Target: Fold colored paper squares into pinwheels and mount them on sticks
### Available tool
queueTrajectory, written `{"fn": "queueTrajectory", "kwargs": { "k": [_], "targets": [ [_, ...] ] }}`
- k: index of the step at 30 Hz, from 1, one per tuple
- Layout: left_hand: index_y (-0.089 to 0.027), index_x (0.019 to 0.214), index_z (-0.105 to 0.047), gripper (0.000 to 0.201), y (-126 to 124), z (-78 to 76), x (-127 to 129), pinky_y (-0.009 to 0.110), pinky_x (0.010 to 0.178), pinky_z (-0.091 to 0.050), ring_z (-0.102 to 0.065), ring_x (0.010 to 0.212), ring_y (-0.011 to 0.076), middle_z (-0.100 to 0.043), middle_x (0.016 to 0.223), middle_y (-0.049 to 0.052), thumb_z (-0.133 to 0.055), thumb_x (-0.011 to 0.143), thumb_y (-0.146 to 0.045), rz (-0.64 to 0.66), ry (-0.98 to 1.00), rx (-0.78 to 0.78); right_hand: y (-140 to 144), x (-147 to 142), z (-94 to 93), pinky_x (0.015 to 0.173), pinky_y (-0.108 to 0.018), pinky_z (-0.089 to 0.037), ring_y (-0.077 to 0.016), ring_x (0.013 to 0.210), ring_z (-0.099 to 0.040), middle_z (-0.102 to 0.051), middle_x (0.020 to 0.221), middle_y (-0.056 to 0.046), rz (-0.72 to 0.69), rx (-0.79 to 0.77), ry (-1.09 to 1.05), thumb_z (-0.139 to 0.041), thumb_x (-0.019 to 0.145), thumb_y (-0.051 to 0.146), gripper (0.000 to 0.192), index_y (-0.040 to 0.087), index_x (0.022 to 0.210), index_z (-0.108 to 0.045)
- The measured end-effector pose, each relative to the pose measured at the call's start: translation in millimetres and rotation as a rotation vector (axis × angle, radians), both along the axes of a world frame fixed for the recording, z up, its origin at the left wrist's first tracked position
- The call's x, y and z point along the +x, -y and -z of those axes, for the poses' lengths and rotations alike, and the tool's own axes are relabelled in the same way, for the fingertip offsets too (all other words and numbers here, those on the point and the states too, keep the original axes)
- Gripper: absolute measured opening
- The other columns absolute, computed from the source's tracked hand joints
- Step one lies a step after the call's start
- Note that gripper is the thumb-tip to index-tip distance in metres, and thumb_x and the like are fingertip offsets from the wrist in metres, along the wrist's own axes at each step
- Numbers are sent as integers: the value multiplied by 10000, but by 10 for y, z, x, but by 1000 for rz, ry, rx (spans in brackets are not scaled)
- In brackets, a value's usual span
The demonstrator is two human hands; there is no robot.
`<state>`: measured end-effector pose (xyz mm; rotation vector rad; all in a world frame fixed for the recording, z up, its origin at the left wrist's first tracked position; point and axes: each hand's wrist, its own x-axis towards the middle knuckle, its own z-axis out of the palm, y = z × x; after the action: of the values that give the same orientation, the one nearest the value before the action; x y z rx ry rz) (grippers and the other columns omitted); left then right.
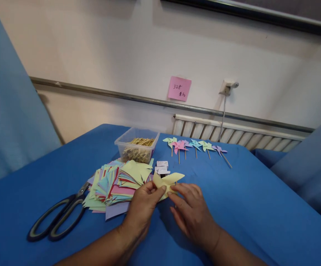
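Above the blue cloth, a yellow paper pinwheel [171, 179] is held between both hands, its blades partly folded in. My left hand [142, 203] pinches it from the left, with the thumb pressed near the centre. From the right, the fingertips of my right hand [192, 208] grip the paper by its middle and edge. Whether a pin or stick is under the fingers is hidden. Just behind the pinwheel stand small white boxes [162, 164]. Left of my left hand lies a large pile of coloured cut paper [113, 186].
Dark-handled scissors [63, 214] lie left of the pile. A clear plastic box [138, 144] of thin wooden sticks stands behind it. Several finished pinwheels [179, 146] on sticks lie along the back of the blue-covered table [246, 207]. A radiator [199, 129] is beyond.
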<state>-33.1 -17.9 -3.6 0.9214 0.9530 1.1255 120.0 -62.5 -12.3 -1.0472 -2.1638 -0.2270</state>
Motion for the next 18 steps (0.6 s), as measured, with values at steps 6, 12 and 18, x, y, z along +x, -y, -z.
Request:
{"fn": "queueTrajectory", "kwargs": {
  "k": [6, 12, 18],
  "targets": [
    [-109, 864, -648, 345, -66, -63, -62, 287, 670, -491, -629, 705, 175, -693, 782, 53, -728, 627, -346, -88, -49, 18, -278, 280, 277, 858, -382, -441, -208, 1012, -531, -561, 1052, -101, 202, -120, -437, -424, 866, 138, 265, 195, 1082, -566],
    [-110, 799, -640, 314, -119, -80, -95, 278, 623, -473, -600, 644, 162, -672, 717, 38, -737, 607, -339, -152, -53, 13, -396, 161, 326, 769, -329, -448, -212, 871, -558, -584, 942, -81, 226, -422, -263, -525, 838, 253, 264, 215, 1087, -605],
    [-120, 816, -652, 313, -125, -24, -69, 277, 628, -466, -602, 644, 162, -675, 742, 40, -737, 607, -337, -136, -64, 1, -377, 78, 259, 843, -316, -392, -235, 933, -551, -613, 954, -89, 461, -552, -104, -578, 777, 236, 312, 185, 1085, -590]
  ]
}}
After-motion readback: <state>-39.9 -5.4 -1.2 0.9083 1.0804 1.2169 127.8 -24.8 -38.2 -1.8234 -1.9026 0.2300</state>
